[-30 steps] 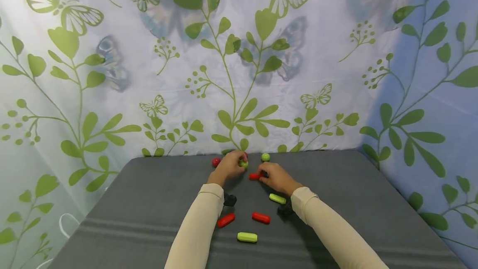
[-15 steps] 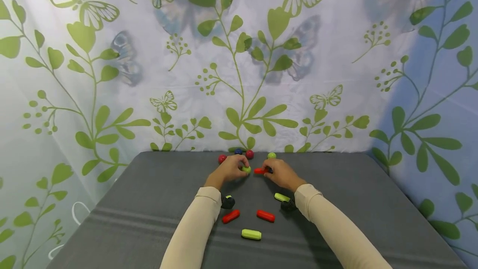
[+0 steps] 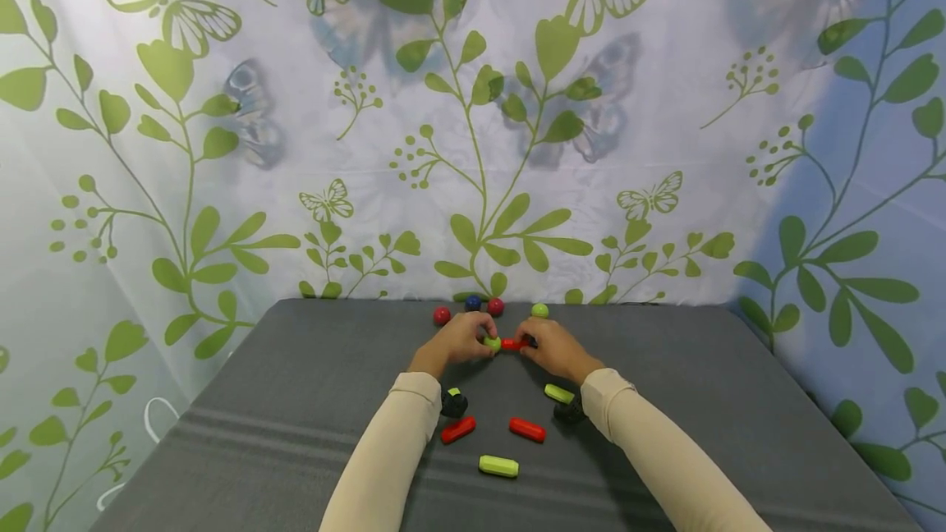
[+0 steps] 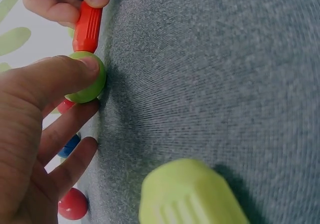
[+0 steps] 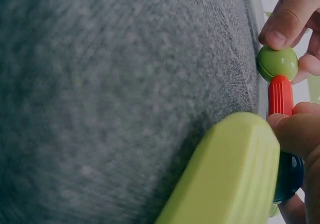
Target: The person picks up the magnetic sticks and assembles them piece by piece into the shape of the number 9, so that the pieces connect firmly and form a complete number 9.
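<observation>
My left hand [image 3: 458,338] pinches a green ball [image 4: 90,88] between thumb and fingers, low over the grey cloth. Opposite it, my right hand [image 3: 556,348] grips a red ribbed rod [image 4: 88,28] by its other end. In both wrist views the rod's near tip meets the green ball. A dark blue ball [image 5: 288,176] shows at the right hand's end of the rod, partly covered by the fingers. Close to the right wrist camera lies a yellow-green rod [image 5: 227,171], and another yellow-green rod [image 4: 187,196] lies below the left one.
Behind the hands sit two red balls [image 3: 442,316], a blue ball [image 3: 473,302] and a green ball [image 3: 540,310]. Nearer on the cloth lie a left red rod [image 3: 458,430], a right red rod [image 3: 527,430] and a front yellow-green rod [image 3: 498,466]. A patterned curtain [image 3: 355,212] hangs behind.
The hands have drawn together: the green ball was apart from the red rod and now meets its end. The head view has shifted slightly, showing more balls at the back.
</observation>
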### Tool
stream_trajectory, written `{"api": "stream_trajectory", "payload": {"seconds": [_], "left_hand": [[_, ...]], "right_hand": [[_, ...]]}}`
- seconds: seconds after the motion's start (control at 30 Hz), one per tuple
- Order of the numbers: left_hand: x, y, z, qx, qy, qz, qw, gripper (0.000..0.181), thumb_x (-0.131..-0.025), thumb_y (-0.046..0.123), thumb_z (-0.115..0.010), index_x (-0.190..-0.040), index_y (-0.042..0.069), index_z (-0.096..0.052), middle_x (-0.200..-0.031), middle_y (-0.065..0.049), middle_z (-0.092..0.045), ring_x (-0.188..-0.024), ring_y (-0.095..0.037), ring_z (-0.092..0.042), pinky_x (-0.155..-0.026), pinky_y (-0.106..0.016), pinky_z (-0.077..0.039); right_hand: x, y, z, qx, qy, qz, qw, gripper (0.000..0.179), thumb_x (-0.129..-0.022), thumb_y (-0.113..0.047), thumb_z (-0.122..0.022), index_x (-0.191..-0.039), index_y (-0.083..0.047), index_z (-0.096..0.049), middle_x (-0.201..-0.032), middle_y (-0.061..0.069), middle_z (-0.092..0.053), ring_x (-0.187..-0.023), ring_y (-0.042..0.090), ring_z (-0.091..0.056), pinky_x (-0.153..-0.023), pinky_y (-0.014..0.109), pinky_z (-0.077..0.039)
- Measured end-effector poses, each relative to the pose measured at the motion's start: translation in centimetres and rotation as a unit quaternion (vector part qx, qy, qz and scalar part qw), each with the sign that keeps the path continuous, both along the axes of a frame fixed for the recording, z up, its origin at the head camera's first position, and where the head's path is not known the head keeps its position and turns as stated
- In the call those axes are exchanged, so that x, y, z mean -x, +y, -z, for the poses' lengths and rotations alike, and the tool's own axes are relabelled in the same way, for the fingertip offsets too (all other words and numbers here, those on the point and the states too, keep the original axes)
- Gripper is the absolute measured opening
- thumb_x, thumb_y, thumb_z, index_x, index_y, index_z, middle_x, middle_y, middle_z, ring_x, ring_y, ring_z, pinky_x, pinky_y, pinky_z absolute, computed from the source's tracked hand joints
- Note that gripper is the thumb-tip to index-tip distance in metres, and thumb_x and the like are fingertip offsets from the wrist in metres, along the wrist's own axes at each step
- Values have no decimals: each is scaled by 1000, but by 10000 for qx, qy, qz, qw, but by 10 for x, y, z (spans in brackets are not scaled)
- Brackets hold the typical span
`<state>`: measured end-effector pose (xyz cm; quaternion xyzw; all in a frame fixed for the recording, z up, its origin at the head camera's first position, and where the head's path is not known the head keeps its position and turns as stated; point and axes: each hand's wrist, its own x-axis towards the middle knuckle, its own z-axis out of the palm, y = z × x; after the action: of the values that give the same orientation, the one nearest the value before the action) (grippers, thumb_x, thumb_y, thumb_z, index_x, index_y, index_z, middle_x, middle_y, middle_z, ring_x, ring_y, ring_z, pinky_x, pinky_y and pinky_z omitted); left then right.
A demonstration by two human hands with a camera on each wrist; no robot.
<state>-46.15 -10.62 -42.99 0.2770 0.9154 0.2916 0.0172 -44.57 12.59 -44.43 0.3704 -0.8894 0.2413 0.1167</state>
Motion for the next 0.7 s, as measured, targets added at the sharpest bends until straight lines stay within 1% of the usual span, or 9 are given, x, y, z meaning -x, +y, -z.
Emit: {"api": "stream_trajectory", "payload": {"seconds": [0.13, 0.23, 0.33, 0.43, 0.53, 0.6, 0.7], "left_hand": [[-2, -2, 1, 75, -62, -99, 9999, 22, -83, 10, -85, -94, 13, -66, -101, 2, -65, -86, -11, -65, -75, -30, -52], [-4, -6, 2, 102, -57, -84, 9999, 22, -83, 11, -85, -95, 14, -66, -102, 3, -66, -90, -13, -68, -78, -31, -53], [-8, -12, -1, 141, -34, -94, 9999, 21, -85, 12, -83, -99, 13, -68, -107, 1, -67, -97, -17, -70, -82, -33, -55], [-14, -22, -8, 171, 23, -148, 9997, 22, -88, 16, -80, -107, 10, -68, -113, -4, -67, -102, -21, -69, -84, -37, -55], [-20, -35, -15, 222, 137, -173, 9995, 26, -90, 19, -78, -112, 8, -68, -117, -7, -67, -105, -22, -68, -86, -39, -55], [-25, -44, -19, 212, 198, -129, 9995, 27, -91, 19, -77, -114, 6, -68, -117, -8, -67, -104, -22, -68, -86, -40, -55], [-37, -59, -20, 112, 176, -51, 9998, 24, -92, 16, -76, -112, 5, -69, -114, -9, -68, -101, -22, -70, -84, -40, -56]], "right_hand": [[-2, -1, 2, 18, -29, -3, 10000, 19, -85, 1, -80, -97, -11, -69, -97, 1, -64, -89, 20, -63, -78, 39, -53], [-3, -2, 4, 7, -121, -17, 9999, 19, -86, 0, -80, -98, -11, -70, -98, 1, -64, -90, 20, -63, -79, 40, -53], [-2, -1, 4, -20, -253, -10, 9997, 18, -87, -2, -79, -100, -11, -69, -100, 2, -64, -92, 20, -63, -81, 41, -53], [0, 0, 2, -25, -335, 40, 9994, 20, -89, -6, -79, -105, -10, -69, -104, 3, -65, -98, 22, -64, -85, 43, -53], [4, -2, -4, 30, -418, 34, 9991, 24, -91, -10, -78, -112, -7, -68, -110, 8, -66, -105, 27, -64, -91, 46, -52], [5, -4, -9, 86, -477, -40, 9988, 27, -92, -10, -77, -116, -4, -67, -114, 12, -66, -109, 32, -64, -92, 48, -51], [6, -11, -14, 87, -502, -163, 9986, 29, -93, -9, -76, -119, -3, -67, -118, 13, -65, -112, 31, -63, -94, 48, -50]]}}
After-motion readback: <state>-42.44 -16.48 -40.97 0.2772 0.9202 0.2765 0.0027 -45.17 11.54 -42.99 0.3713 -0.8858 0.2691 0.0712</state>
